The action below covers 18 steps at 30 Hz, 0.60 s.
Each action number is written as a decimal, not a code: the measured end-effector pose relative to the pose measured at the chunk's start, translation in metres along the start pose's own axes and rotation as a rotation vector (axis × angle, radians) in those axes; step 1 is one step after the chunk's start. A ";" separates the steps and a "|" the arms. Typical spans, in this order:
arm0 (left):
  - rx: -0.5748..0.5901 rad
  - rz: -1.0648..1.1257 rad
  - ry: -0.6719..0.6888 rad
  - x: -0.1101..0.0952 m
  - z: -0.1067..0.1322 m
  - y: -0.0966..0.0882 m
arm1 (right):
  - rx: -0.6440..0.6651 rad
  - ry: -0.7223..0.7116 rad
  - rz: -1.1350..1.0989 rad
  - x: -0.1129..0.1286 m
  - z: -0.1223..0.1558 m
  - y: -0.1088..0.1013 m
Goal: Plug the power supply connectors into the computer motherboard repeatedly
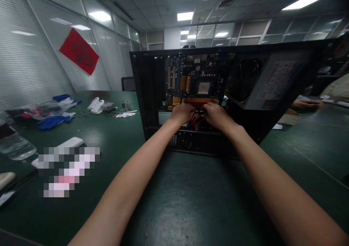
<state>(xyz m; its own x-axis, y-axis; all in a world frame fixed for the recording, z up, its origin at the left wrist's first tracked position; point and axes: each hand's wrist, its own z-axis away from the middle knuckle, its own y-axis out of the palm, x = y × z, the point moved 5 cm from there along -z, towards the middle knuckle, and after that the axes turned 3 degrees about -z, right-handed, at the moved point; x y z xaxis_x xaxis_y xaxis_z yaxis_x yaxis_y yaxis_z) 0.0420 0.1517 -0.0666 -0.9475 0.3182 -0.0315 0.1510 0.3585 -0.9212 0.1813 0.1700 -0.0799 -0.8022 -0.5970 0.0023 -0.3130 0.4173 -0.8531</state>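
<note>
An open black computer case (201, 143) stands on the table in front of me, its inside facing me. My left hand (182, 113) reaches in at the lower edge of the motherboard (184, 69), fingers curled. Close by on its right, my right hand (217, 116) has its fingers bent inward too. Both sets of fingertips are at the orange and yellow memory slots (201, 101); what they pinch there is hidden. Red and yellow cables (196, 122) show between the hands. Higher up on the board is the bare processor socket (204, 88).
A power supply with a fan (245, 75) fills the case's upper right. On the left lie blue gloves (53, 122), a water bottle (16, 140), a white slim device (62, 149) and small parts. Another person's hand (307, 103) is at the right.
</note>
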 end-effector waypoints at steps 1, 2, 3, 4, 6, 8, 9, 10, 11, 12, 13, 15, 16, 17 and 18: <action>0.003 -0.003 -0.002 0.000 0.000 0.000 | 0.004 0.007 0.009 -0.001 0.000 0.000; 0.009 -0.004 -0.003 0.000 0.000 0.001 | 0.012 0.012 0.017 -0.001 0.000 0.000; 0.013 -0.004 -0.002 0.000 0.000 0.001 | 0.020 0.018 0.024 -0.001 0.000 0.000; 0.017 -0.004 -0.001 0.000 0.000 0.001 | 0.028 0.022 0.030 -0.001 0.000 0.000; 0.020 -0.004 -0.001 0.000 0.000 0.000 | 0.046 0.032 0.039 0.000 0.002 -0.001; 0.023 -0.002 -0.004 -0.001 0.000 0.000 | 0.066 0.045 0.051 0.000 0.004 -0.003; 0.025 0.000 -0.006 -0.001 0.001 -0.001 | 0.076 0.048 0.057 0.001 0.005 -0.003; 0.026 0.004 -0.010 -0.001 0.001 -0.001 | 0.084 0.049 0.063 0.001 0.005 -0.004; 0.027 0.008 -0.014 -0.001 0.001 -0.001 | 0.089 0.051 0.067 0.001 0.006 -0.004; 0.028 0.012 -0.016 -0.001 0.001 -0.002 | 0.093 0.050 0.070 0.001 0.006 -0.004; 0.028 0.015 -0.016 -0.001 0.001 -0.002 | 0.095 0.051 0.070 0.001 0.007 -0.004; 0.029 0.018 -0.012 -0.001 0.001 -0.002 | 0.101 0.059 0.073 0.000 0.007 -0.004; 0.030 0.017 -0.010 -0.001 0.001 -0.002 | 0.107 0.065 0.077 -0.001 0.007 -0.003; 0.030 0.015 -0.007 -0.001 0.001 -0.002 | 0.117 0.068 0.080 -0.001 0.006 -0.003; 0.031 0.014 -0.006 -0.001 0.001 -0.002 | 0.127 0.070 0.084 -0.001 0.006 -0.002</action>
<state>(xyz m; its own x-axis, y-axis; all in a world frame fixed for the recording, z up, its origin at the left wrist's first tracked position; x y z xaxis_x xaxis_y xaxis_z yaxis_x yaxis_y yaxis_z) 0.0428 0.1501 -0.0653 -0.9471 0.3176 -0.0464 0.1551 0.3263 -0.9324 0.1862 0.1653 -0.0811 -0.8580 -0.5122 -0.0393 -0.1800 0.3714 -0.9108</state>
